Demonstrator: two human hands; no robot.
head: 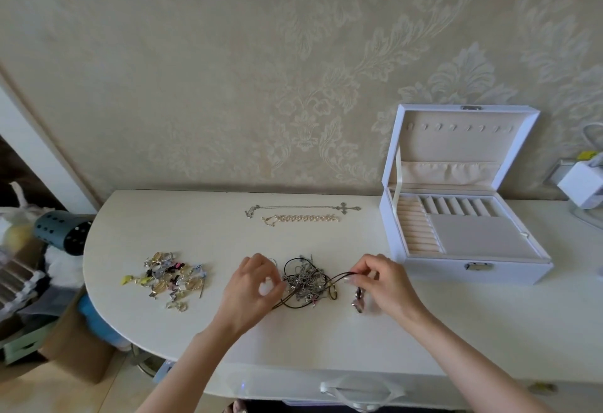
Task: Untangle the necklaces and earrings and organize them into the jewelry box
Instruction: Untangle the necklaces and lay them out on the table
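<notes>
Cream counter (228, 233) under damask wallpaper: left of the open jewelry box (424, 269), the necklace tangle (306, 279) lies between the hands. The right hand (385, 282) pinches a dark cord (337, 277); the left hand (253, 282) curls at the tangle's edge, grip unclear. Tugging the cord could tighten the knots.

Both arms are bare. The left forearm (199, 354) and right forearm (456, 344) show uncovered from the bottom of the view, across the near edge of the table (202, 226), up to the wrists. The left hand (251, 279), over the table's middle, is slim, and one fingertip (265, 286) is blurred. The right hand (381, 282), further toward the table's right end, has long glossy nails (347, 279). Under the table's near edge a few toes (237, 407) peep in, too small to tell more
</notes>
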